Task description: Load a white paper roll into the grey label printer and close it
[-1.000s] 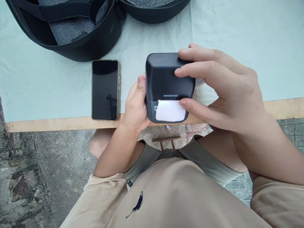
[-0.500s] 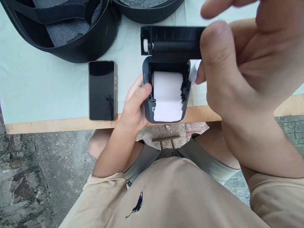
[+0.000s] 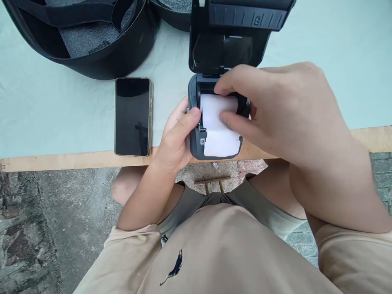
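A small dark portable receipt printer point(image 3: 194, 141) is held at the table's front edge by my left hand point(image 3: 179, 136), thumb on its left rim and the other fingers mostly hidden beneath. Its black lid point(image 3: 214, 51) stands swung back, away from me. Inside lies a white paper roll point(image 3: 212, 110), with a torn-edged end point(image 3: 220, 145) draped over the printer's front. My right hand point(image 3: 275, 106) reaches in from the right; its thumb rests on the paper and its index finger curls at the roll's far side. The remaining right fingers are largely hidden.
A smartphone point(image 3: 133, 116) with a dark screen lies left of the printer. Behind it stands an open black zip case point(image 3: 122, 53) with grey foam. The table point(image 3: 61, 122) has a pale green cover and a bare wooden front edge point(image 3: 76, 163). Below is a small wooden stool point(image 3: 212, 180).
The printer's lid has swung farther back and my right hand has let go of it. That hand has come down and left onto the paper roll. My left hand keeps its hold.
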Motion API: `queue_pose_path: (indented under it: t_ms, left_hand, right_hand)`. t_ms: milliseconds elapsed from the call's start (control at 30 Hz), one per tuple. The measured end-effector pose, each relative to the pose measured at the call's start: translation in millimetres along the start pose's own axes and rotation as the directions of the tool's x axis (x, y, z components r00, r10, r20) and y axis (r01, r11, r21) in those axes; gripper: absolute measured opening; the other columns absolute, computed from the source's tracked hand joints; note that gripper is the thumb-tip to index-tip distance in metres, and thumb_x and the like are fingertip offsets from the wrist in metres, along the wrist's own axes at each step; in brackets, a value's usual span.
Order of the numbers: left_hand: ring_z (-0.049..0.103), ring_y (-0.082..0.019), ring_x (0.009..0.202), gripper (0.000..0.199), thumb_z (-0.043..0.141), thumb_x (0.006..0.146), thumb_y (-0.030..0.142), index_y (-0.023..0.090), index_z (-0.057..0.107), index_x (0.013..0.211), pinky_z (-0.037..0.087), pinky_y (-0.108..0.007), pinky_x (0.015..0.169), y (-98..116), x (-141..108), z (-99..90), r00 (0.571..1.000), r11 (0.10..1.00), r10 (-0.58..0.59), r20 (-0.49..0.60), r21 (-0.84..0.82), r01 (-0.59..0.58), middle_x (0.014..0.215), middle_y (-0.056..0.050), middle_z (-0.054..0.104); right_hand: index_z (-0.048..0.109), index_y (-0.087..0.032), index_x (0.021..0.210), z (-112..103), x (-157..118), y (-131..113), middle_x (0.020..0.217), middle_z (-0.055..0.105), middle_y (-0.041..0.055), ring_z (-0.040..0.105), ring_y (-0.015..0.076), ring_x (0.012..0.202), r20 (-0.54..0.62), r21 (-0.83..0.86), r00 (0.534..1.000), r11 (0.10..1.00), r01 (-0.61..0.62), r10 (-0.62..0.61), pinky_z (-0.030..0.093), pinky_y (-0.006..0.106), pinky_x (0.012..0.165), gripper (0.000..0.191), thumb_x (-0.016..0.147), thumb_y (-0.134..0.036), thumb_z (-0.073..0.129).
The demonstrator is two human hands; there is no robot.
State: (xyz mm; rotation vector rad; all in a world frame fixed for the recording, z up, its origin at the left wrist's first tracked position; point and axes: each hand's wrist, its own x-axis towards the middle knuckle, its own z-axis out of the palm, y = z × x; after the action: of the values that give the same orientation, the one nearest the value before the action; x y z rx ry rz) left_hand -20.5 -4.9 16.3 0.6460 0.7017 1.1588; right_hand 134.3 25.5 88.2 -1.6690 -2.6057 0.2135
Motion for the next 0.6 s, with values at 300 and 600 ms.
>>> queue_pose_path:
  t_ms: [300,600]
  left_hand:
    - [0.058,-0.022,0.121,0.023,0.053,0.089,0.034,0.023,0.056,0.108,0.052,-0.035,0.099,3.8,-0.6,-2.4,0.997,0.999,-0.031,0.067,-0.007,0.031,0.101,-0.002,0.067]
    - [0.045,-0.025,0.135,0.030,0.044,0.090,0.043,0.020,0.063,0.097,0.046,-0.037,0.106,-1.8,2.0,1.0,0.995,0.999,0.016,-0.099,0.052,-0.011,0.106,-0.005,0.068]
  right_hand:
    - [0.053,-0.035,0.101,-1.9,0.4,-0.8,0.076,0.063,-0.0016,0.052,0.0199,0.060,0.044,0.025,0.999,1.000,0.003,-0.004,0.032,0.036,0.052,0.026,0.075,-0.031,0.055]
    - [0.055,-0.021,0.111,-12.5,-10.7,37.1,0.113,0.058,0.0002,0.060,0.0161,0.104,-0.262,0.737,0.957,0.666,0.114,0.126,0.048,0.028,0.068,0.041,0.092,-0.046,0.028]
